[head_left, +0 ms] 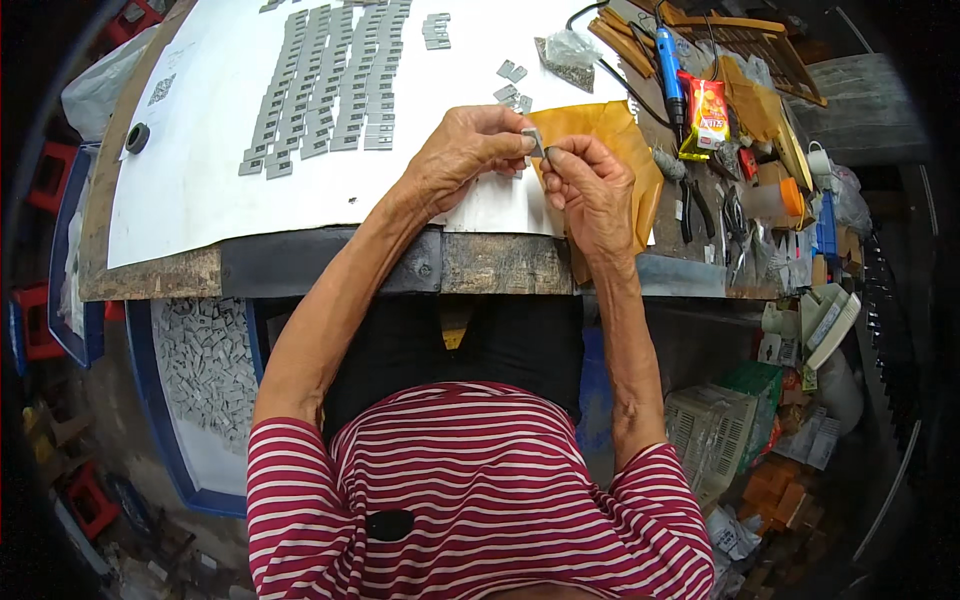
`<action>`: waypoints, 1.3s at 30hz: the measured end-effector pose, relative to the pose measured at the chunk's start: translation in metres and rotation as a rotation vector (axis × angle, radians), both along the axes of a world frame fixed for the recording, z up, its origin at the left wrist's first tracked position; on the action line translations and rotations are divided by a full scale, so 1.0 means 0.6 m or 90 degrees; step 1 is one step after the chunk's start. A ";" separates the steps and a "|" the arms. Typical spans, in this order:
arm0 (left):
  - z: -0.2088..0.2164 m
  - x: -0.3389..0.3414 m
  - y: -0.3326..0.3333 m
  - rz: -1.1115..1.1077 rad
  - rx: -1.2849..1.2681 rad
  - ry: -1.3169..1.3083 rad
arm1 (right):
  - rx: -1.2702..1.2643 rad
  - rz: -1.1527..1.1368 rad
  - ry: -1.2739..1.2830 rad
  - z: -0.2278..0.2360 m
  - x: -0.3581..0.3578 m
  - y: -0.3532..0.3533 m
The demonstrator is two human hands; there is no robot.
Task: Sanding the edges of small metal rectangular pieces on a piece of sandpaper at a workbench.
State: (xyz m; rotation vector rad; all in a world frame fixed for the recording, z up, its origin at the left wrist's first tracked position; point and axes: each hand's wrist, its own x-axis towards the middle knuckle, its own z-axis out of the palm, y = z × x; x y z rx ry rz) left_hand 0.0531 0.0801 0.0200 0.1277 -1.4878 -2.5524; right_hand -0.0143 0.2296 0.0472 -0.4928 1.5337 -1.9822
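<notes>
Over the near part of the white sheet (200, 200), my left hand (462, 158) pinches a small grey plastic piece (535, 138) between thumb and fingers. Close against it is my right hand (597, 190), thumb and forefinger pressed together beside the piece. Whatever lies in that right pinch is too small to make out. Below the right hand spreads a yellow-brown paper envelope (640, 150). Several loose grey pieces (512, 72) lie just beyond my hands. To the left, many similar pieces (325, 95) are laid out in long slanted rows.
A clear bag of small parts (568, 65), a blue electric screwdriver (669, 70), a red snack packet (706, 115) and pliers (695, 210) crowd the right side. A black ring (137, 138) sits at the left. Below the table, a blue bin (165, 400) holds many grey pieces.
</notes>
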 end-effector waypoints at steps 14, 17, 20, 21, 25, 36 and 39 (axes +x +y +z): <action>-0.009 -0.001 -0.002 -0.001 -0.145 0.001 | 0.046 -0.001 0.053 -0.008 0.004 0.005; -0.005 -0.001 0.002 -0.001 -0.122 0.019 | 0.046 -0.015 0.057 -0.011 0.004 0.007; 0.003 0.003 0.008 0.014 -0.142 -0.020 | 0.039 -0.026 0.062 -0.012 0.001 0.009; 0.001 0.002 0.008 0.016 -0.147 -0.026 | 0.041 -0.033 0.058 -0.011 0.001 0.010; 0.001 0.003 0.009 0.015 -0.217 -0.037 | 0.033 -0.044 0.069 -0.006 -0.001 0.014; 0.010 0.007 0.012 0.016 -0.254 0.005 | 0.052 -0.042 0.097 0.002 -0.002 0.020; 0.010 0.008 0.011 0.017 -0.256 0.005 | 0.044 -0.042 0.097 0.002 -0.005 0.022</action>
